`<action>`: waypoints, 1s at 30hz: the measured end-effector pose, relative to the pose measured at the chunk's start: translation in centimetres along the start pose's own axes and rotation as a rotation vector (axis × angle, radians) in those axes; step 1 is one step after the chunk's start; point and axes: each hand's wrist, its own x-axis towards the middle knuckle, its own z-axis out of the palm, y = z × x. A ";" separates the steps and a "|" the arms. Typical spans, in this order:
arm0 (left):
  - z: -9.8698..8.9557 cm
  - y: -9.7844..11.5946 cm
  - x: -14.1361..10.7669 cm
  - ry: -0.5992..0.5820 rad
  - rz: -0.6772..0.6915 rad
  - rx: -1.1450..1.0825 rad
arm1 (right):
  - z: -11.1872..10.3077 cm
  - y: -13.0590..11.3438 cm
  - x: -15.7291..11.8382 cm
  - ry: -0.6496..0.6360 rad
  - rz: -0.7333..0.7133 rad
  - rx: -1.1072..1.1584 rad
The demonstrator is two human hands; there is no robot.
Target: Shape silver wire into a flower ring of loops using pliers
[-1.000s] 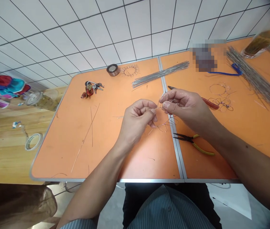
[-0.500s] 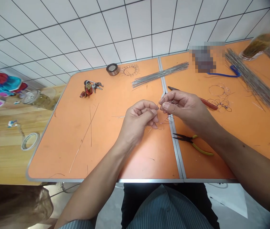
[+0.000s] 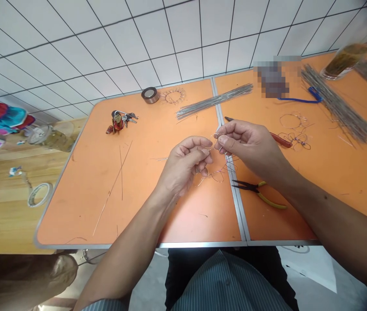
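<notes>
Thin looped wire [image 3: 217,176] hangs in front of me over the orange table, bent into several petal-like curves. My left hand [image 3: 188,162] pinches it between thumb and forefinger. Close to its right, my right hand [image 3: 240,140] is closed with thumb against forefinger on a fine wire end. The fingers hide exactly where the wires meet. Below my right wrist lie black-nosed pliers with yellow handles [image 3: 261,194]. A second pair with red handles [image 3: 280,140] is partly covered by my right hand.
A bundle of straight wires [image 3: 214,101] lies behind my hands, near a tape roll [image 3: 150,95] and keys [image 3: 121,122]. More wire rods [image 3: 339,103], bent wire shapes [image 3: 295,138] and a cup of brown liquid [image 3: 345,61] are at right. Loose wires [image 3: 112,188] lie at left.
My two hands have moved slightly apart, and more of the looped wire shows below them. The whole view has shifted a little.
</notes>
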 end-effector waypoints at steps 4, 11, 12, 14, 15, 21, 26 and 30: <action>-0.2 0.0 0.0 0.003 0.029 0.045 | 0.0 0.0 0.0 -0.005 -0.004 -0.040; -0.7 -0.3 0.4 -0.015 0.068 0.080 | -0.1 0.3 0.0 -0.077 0.053 -0.045; -0.7 -0.3 0.4 -0.023 0.061 0.061 | -0.1 0.4 0.0 -0.073 0.053 -0.037; -0.7 -0.4 0.5 -0.034 0.052 0.020 | -0.2 0.7 0.1 -0.058 0.046 -0.029; -0.8 -0.4 0.5 -0.037 0.051 0.005 | -0.2 0.7 0.1 -0.056 0.044 -0.028; -1.0 -0.5 0.6 -0.022 0.065 -0.032 | -0.1 0.5 0.2 -0.057 0.061 -0.035; -0.9 -0.4 0.5 -0.046 0.024 -0.062 | -0.2 0.4 0.2 -0.043 0.072 -0.051; -0.8 -0.3 0.4 -0.071 -0.016 -0.107 | -0.4 0.2 0.2 -0.063 0.093 -0.023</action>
